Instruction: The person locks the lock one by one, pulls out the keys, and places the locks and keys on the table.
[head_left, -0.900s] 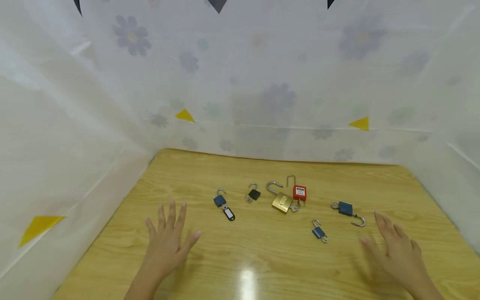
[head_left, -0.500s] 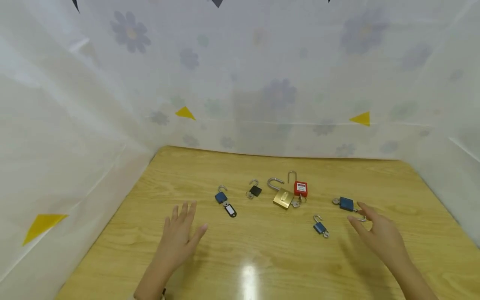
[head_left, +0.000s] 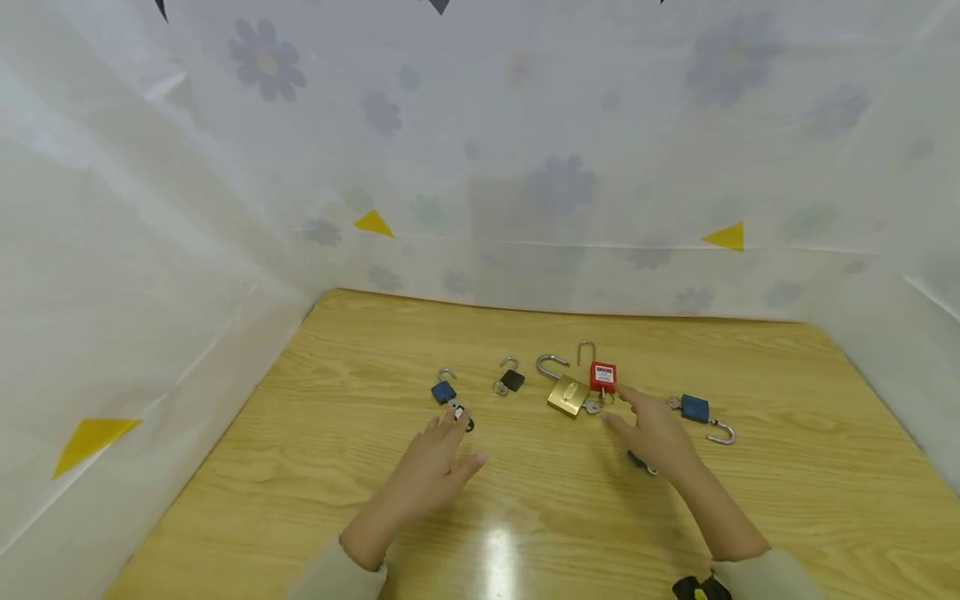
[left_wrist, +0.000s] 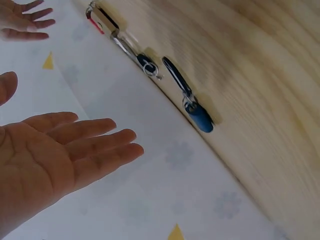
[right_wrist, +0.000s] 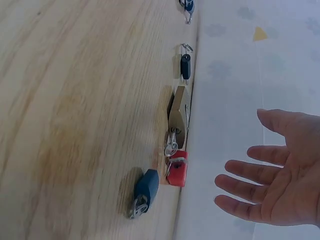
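Observation:
Several padlocks with raised shackles lie on the wooden table. My left hand, fingers extended, hovers near the left blue padlock and covers part of its black key tag. Straight, spread fingers of my right hand point toward the brass padlock and the red padlock. Beneath that hand a small blue padlock is mostly hidden. Both palms show bare in the wrist views, the left hand and the right hand holding nothing.
A small black padlock lies between the left blue one and the brass one. Another blue padlock lies at the right. White flowered sheeting with yellow triangles walls in the table at the back and sides.
My right hand has swept left from beside the right blue padlock toward the red one. My left hand has moved right and forward, over the key tag. The padlocks have stayed put.

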